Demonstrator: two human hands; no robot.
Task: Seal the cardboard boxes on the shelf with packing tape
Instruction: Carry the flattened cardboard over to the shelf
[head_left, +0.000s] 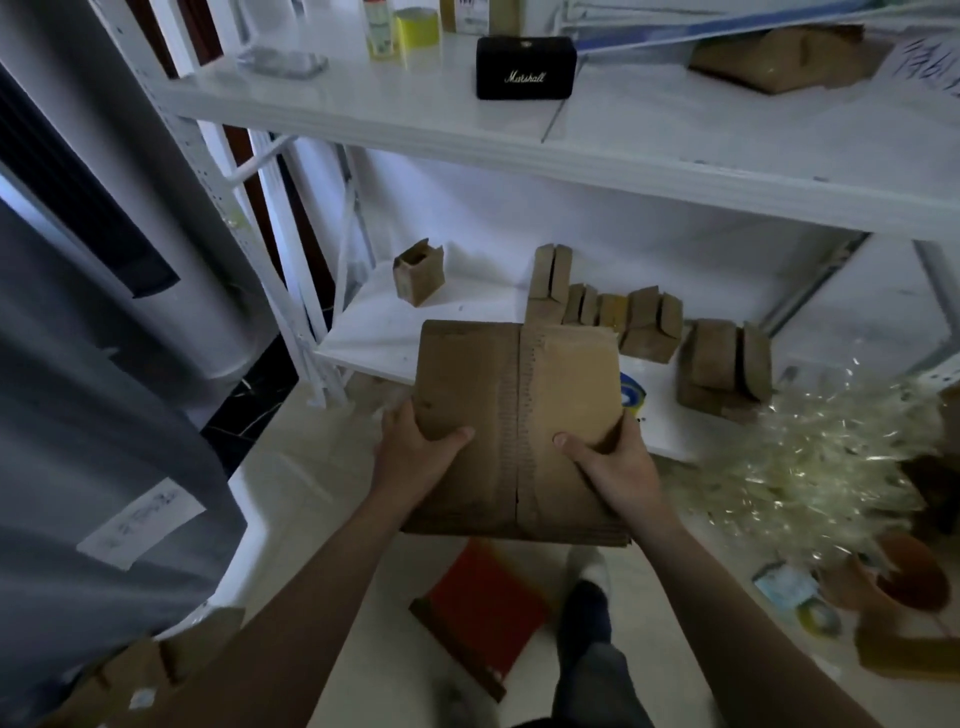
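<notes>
Fingers of the left hand curl round the left edge of a cardboard box, thumb lying flat on its top, the rest hidden beneath. Those of the right hand grip the right edge the same way, thumb on top near the corner. Both hands hold the box level in the air, just near of the lower shelf, with its far edge over the shelf's front. A seam runs from near to far down the middle of the box top; whether tape covers it is too blurred to tell.

Small cardboard boxes stand in a loose row on the lower shelf beyond the held box, flaps up, and one more small box sits apart at the far left. On the upper shelf rest a black Marshall speaker, a yellow roll to its left, and a phone further left. Crumpled clear plastic lies on the floor to the right, and a red flat thing lies under the box, beside the person's white-socked foot.
</notes>
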